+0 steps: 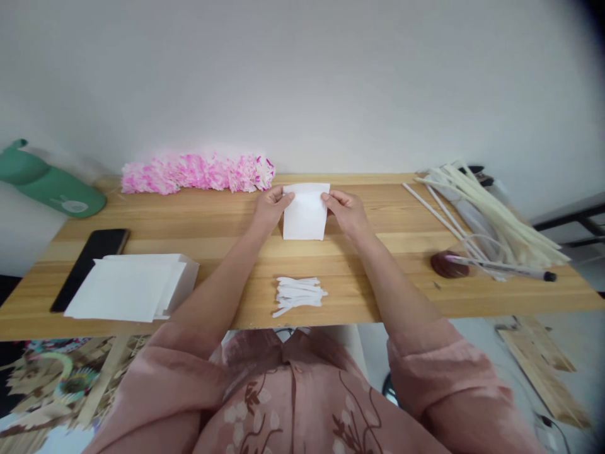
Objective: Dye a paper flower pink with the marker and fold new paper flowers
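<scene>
A white sheet of tissue paper (pixel 305 212) lies on the wooden table (pixel 212 221) at its middle. My left hand (pixel 271 203) pinches the sheet's upper left corner. My right hand (pixel 344 207) pinches its upper right corner. Both hands have their fingers closed on the paper's top edge. Nearer to me, a small pile of folded white paper strips (pixel 299 294) rests on the table by the front edge.
A stack of white tissue sheets (pixel 132 287) and a black phone (pixel 89 265) lie at the left. Pink paper flowers (pixel 198 172) line the back edge. A green bottle (pixel 47 183) lies far left. White sticks (pixel 491 214), a dark round object (pixel 447 265) and a pen (pixel 510 268) sit at the right.
</scene>
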Action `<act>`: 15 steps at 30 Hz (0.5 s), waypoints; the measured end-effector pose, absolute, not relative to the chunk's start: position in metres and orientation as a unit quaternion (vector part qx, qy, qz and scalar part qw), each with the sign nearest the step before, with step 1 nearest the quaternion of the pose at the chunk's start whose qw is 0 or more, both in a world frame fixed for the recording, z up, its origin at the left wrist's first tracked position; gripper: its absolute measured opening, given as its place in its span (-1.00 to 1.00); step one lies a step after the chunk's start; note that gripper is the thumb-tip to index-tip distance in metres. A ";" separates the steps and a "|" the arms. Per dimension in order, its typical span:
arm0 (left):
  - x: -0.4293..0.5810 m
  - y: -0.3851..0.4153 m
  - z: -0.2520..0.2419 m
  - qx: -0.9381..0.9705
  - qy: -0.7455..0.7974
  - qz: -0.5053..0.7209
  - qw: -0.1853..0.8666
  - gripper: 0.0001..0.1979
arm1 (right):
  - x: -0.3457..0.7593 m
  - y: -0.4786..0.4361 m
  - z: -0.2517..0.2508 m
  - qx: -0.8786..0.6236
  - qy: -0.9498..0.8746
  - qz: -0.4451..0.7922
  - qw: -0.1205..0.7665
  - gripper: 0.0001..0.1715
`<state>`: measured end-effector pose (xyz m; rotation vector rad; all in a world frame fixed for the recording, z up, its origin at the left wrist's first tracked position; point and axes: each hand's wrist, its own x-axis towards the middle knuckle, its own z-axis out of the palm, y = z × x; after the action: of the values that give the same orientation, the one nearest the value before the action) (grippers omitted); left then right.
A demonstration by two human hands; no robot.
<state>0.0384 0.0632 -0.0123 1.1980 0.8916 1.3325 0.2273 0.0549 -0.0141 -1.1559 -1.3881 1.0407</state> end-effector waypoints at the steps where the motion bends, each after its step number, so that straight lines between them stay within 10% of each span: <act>1: 0.038 0.063 -0.012 0.505 0.377 0.559 0.539 -0.76 | 0.227 0.055 -0.014 -0.479 -0.575 0.432 0.503 -0.57; 15: 0.036 0.066 -0.016 0.505 0.384 0.547 0.546 -0.81 | 0.228 0.053 -0.013 -0.472 -0.562 0.444 0.514 -0.66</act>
<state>0.0365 0.0660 -0.0158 1.1981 0.9097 1.2969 0.2275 0.0525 -0.0125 -1.1338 -1.3501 1.0675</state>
